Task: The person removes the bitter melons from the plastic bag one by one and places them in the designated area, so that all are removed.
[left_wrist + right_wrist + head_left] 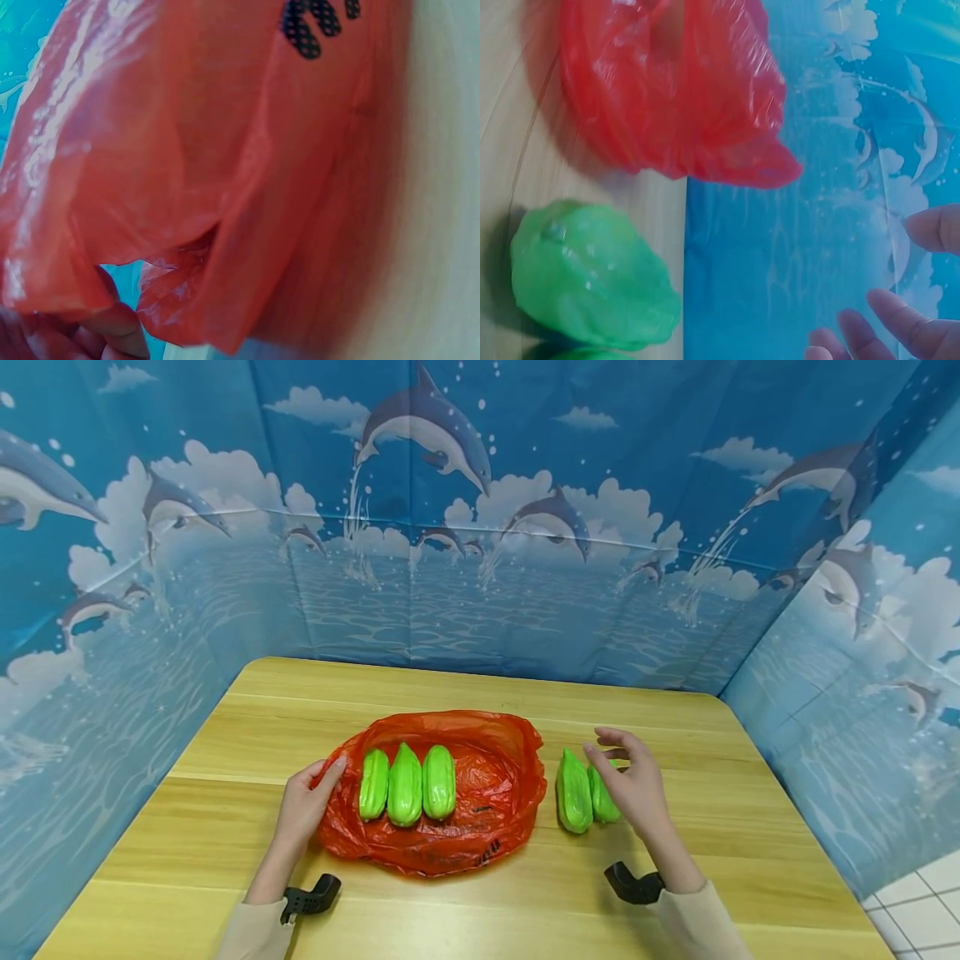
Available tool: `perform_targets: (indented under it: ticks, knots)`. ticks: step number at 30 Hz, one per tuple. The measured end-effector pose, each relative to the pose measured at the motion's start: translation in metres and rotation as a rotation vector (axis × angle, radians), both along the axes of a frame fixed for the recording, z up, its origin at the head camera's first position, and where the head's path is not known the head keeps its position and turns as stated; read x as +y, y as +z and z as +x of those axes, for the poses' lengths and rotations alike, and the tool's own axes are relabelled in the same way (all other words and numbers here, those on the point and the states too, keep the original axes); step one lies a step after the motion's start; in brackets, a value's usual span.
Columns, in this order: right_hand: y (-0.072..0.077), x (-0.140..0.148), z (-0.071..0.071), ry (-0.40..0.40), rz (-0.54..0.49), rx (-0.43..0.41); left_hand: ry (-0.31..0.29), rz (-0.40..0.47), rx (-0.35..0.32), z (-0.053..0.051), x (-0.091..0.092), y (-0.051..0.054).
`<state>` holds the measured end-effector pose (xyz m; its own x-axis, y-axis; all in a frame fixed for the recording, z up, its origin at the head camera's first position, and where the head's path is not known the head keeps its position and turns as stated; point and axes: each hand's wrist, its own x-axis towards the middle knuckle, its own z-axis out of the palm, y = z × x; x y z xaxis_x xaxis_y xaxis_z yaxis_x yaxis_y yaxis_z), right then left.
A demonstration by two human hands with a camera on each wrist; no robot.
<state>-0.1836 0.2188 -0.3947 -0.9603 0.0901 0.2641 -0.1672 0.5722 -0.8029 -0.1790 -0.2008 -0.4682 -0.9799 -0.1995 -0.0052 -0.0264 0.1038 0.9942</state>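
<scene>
A red plastic bag [495, 802] lies spread with its mouth open upward. Three bright green, glossy, ridged gourds [405, 785] lie side by side in its left half. My left hand [303, 797] pinches the bag's left rim; in the left wrist view the fingers [120, 330] show at the lower left against the red film. To the right of the bag, one green gourd [574, 793] with a pointed tip rests on the table beside another gourd [602, 797], partly hidden by my right hand [633, 785]. That hand hovers over them, thumb and fingers apart, holding nothing.
The wooden table [450, 918] has rounded far corners. A blue curtain [465, 610] printed with dolphins surrounds its back and sides. Each wrist wears a black camera mount [633, 885]. White floor tiles [922, 918] show at the lower right.
</scene>
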Motion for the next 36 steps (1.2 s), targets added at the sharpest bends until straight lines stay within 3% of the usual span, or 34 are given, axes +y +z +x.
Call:
perform_targets:
  ticks: [18,36]
  knots:
    - [0.022,-0.013,0.005,0.211,0.008,-0.086,-0.001,-0.005,-0.013,0.0,0.001,0.001]
    - [0.037,-0.031,-0.003,0.366,0.073,-0.178,0.0,-0.011,-0.024,0.001,0.0,0.001]
